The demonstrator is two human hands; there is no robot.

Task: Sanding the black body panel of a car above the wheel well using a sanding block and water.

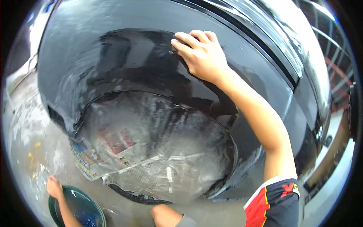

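Note:
My right hand (198, 53) rests on the dark, glossy car body panel (136, 53), high on its wet-looking area, fingers bent over something dark that I cannot make out. My left hand (55, 186) is low at the left, fingers curled, just over the edge of a dark green bucket (68, 193) with liquid in it; what it holds, if anything, is hidden. Below the panel, the wheel arch is covered with taped newspaper (143, 162), hazy with grey residue. Pale streaks and dull grey patches mark the panel around the glossy area.
Part of a tire (132, 195) shows under the newspaper. My bent knee (166, 215) is at the bottom edge. Stained concrete floor (30, 128) lies at the left. A window trim strip (264, 45) runs along the car's top right, with roof framing (336, 64) beyond.

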